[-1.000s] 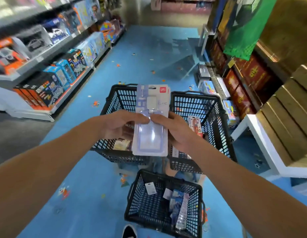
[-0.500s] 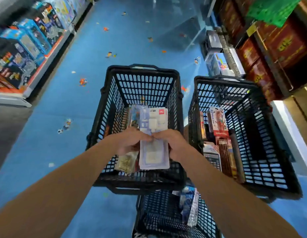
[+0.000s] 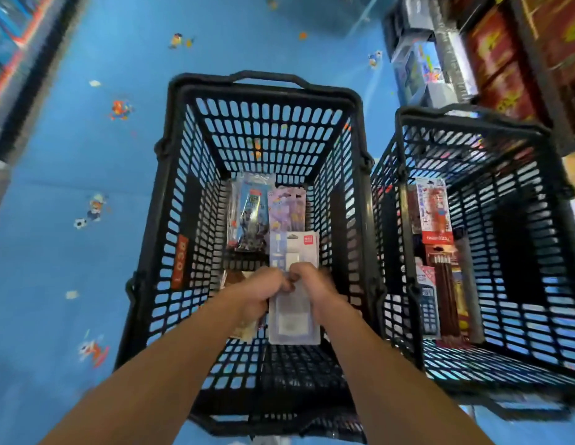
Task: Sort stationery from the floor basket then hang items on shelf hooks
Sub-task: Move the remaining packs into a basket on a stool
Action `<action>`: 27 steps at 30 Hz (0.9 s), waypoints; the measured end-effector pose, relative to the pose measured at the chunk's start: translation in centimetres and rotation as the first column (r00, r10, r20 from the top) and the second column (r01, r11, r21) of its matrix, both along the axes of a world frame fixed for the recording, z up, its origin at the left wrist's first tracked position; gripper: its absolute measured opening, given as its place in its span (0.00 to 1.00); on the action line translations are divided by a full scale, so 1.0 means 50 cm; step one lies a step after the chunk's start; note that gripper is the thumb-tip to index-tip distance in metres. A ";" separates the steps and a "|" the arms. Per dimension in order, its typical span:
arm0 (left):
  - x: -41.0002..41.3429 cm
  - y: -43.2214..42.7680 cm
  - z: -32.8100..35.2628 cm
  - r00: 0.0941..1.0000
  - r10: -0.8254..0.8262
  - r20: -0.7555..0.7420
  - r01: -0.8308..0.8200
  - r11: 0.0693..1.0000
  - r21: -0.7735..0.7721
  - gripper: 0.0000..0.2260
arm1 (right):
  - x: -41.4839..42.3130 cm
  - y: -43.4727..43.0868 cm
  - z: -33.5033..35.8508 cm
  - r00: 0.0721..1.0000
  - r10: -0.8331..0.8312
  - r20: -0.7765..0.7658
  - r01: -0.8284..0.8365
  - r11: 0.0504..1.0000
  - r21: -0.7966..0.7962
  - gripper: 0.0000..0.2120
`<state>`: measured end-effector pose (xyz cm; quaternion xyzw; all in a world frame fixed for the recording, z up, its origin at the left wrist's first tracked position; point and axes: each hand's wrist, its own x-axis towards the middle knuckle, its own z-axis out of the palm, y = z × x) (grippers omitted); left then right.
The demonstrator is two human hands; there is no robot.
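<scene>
Pinching clear blister pack, white card, red logo: left hand, right hand, inside black basket.

Basket: black moulded plastic lattice, semi-matt, orange label on left wall. Right basket same plastic. Pack: clear glossy blister over white card. Packs behind it: shiny film, glare on them. Floor: smooth blue, printed cartoon figures, slight sheen. Boxes at top right: glossy red card.
</scene>
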<state>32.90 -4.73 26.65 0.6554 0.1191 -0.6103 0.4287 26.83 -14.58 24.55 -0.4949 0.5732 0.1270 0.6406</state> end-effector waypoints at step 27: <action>0.009 0.016 0.003 0.922 -0.162 0.352 0.126 0.984 0.122 0.10 | -0.022 0.025 0.000 0.931 0.324 -0.166 -0.355 0.908 -0.220 0.19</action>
